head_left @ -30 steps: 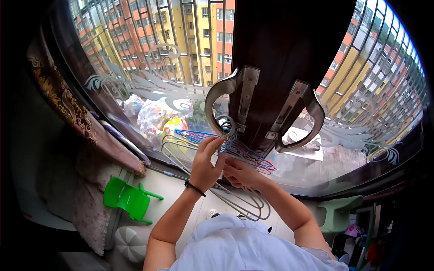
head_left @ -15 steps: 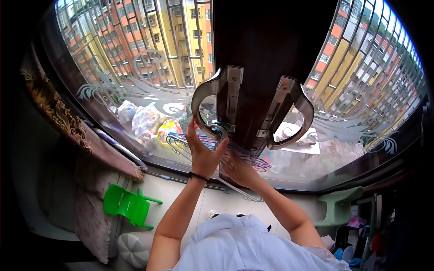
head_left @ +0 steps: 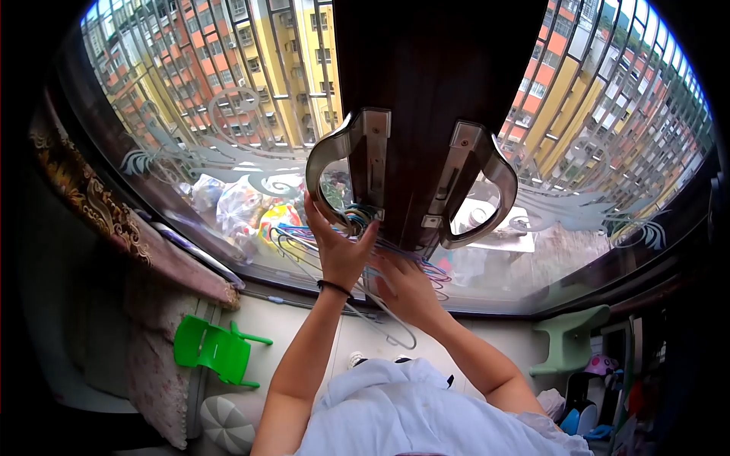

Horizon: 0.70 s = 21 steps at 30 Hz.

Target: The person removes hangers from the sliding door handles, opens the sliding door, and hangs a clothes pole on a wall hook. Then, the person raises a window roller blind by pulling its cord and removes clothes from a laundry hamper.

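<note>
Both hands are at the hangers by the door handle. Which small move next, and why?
Perhaps steady the hooks with the left hand and ease the pale hanger inward with the right hand: the hooks crowd low on the door handle, and that hanger sticks out.

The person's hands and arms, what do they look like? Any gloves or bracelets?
No gloves. The left hand has a thin black band around its wrist; the right hand has none. The forearms are bare, and there's a loose, pale blue cloth top.
</note>
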Tool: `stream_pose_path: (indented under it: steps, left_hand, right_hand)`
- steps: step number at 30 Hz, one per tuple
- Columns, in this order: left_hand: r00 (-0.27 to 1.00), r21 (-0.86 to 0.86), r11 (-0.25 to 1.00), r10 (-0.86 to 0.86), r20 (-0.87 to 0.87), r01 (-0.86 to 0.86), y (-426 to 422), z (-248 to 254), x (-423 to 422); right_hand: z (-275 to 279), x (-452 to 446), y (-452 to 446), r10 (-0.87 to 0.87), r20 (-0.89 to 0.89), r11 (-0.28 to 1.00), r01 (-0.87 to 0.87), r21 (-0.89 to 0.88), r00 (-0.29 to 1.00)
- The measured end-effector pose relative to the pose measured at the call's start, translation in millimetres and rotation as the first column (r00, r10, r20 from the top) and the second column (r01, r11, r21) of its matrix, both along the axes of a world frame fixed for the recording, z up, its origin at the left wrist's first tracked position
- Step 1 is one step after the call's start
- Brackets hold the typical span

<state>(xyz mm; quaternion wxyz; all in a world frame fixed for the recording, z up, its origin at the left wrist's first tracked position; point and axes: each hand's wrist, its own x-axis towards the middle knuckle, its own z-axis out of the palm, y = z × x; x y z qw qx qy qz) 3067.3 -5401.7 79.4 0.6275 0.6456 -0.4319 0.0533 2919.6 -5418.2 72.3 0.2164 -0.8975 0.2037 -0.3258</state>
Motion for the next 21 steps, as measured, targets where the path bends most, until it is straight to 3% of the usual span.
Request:
stream_pose_path:
  steps: [1,3,5,11,15,16,17,19,20,21]
  left_hand:
    - [0.987,0.029,0.993,0.111,0.117,-0.115,-3.6,-0.9,-0.3]
    - [0.990,0.011,0.994,0.107,0.094,-0.109,-6.4,-2.2,-0.8]
    - [0.988,-0.064,0.996,-0.065,-0.138,0.057,-6.2,-0.3,-2.8]
    - [0.990,-0.105,0.986,-0.134,-0.053,0.128,-1.4,-11.3,10.0]
    - [0.985,0.067,0.984,-0.162,-0.055,0.166,13.8,-7.7,19.0]
    - [0.990,0.072,0.988,-0.133,-0.054,0.137,12.7,-3.8,19.0]
    - [0.993,-0.021,0.993,-0.112,0.045,0.113,7.8,7.0,18.6]
    - [0.996,-0.045,0.997,-0.058,0.061,0.061,-1.9,27.3,23.4]
    - [0.997,-0.033,0.998,-0.054,-0.056,0.052,-8.3,35.3,25.7]
    - [0.999,-0.033,0.999,0.010,-0.041,-0.011,-13.7,37.3,29.8]
  right_hand:
    - [-0.4,0.6,-1.2,0.000,-0.001,1.000,0.000,0.000,1.000]
    - [-2.2,2.0,-4.6,-0.008,0.042,1.000,0.008,-0.010,0.999]
    - [-2.6,-1.2,-7.5,-0.022,0.068,1.000,0.022,-0.003,0.997]
    - [-1.8,-33.7,-17.8,-0.082,0.161,0.995,0.072,0.069,0.984]
    - [-1.9,-75.8,-29.1,-0.322,0.343,0.924,0.214,0.316,0.882]
    - [1.1,-81.3,-34.7,-0.399,0.471,0.913,0.293,0.283,0.787]
    - [7.2,-86.4,-42.6,-0.499,0.482,0.861,0.473,0.184,0.720]
    - [29.6,-80.3,-59.4,-0.456,0.575,0.850,0.524,0.056,0.679]
    - [43.7,-72.5,-63.5,-0.428,0.567,0.847,0.531,-0.020,0.704]
    - [54.6,-62.4,-68.1,-0.399,0.559,0.840,0.534,-0.096,0.727]
